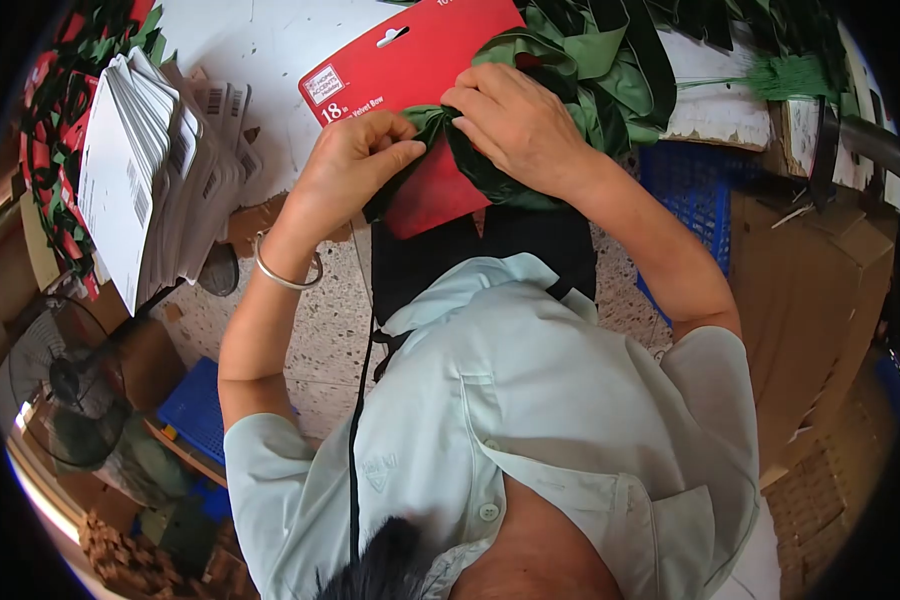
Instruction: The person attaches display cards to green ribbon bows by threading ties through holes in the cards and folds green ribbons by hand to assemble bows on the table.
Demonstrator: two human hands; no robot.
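On my faraway screen, a green bow (600, 55) lies over a red card (420, 65) at twelve o'clock. At eleven, the left hand (355, 160) pinches some of the bow. The right hand (520, 125) touches it with bent fingers; I can't tell if they grip. White cards (125, 170) stand at ten.

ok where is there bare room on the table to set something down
The clearest patch of white tabletop lies between the white card stack and the red card. It is crowded to the red card's right, where green ribbons bunch beside the right hand.
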